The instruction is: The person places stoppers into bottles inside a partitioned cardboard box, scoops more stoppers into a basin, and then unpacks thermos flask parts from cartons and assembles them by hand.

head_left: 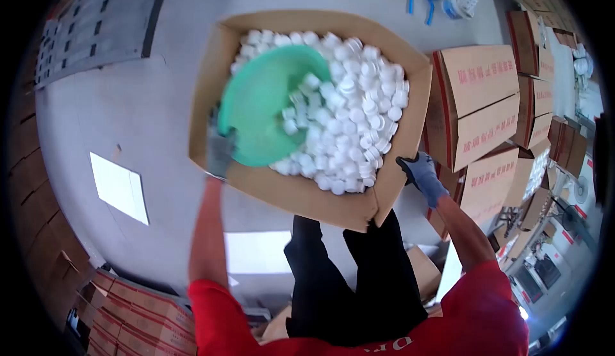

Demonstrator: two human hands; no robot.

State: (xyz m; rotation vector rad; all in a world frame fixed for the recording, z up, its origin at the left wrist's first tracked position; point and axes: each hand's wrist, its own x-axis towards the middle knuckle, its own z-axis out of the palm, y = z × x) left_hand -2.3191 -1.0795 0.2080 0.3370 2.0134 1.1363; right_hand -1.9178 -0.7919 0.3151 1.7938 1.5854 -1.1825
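Your left hand (221,146) pinches the basin (256,109) over white caps (359,116); your right hand (419,173) grips the box (295,194) wall, fingers closed.

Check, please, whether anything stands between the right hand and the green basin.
Yes: the cardboard box's right wall and the heap of white caps lie between the right hand and the green basin. Nothing visible stands between the left hand and the basin.
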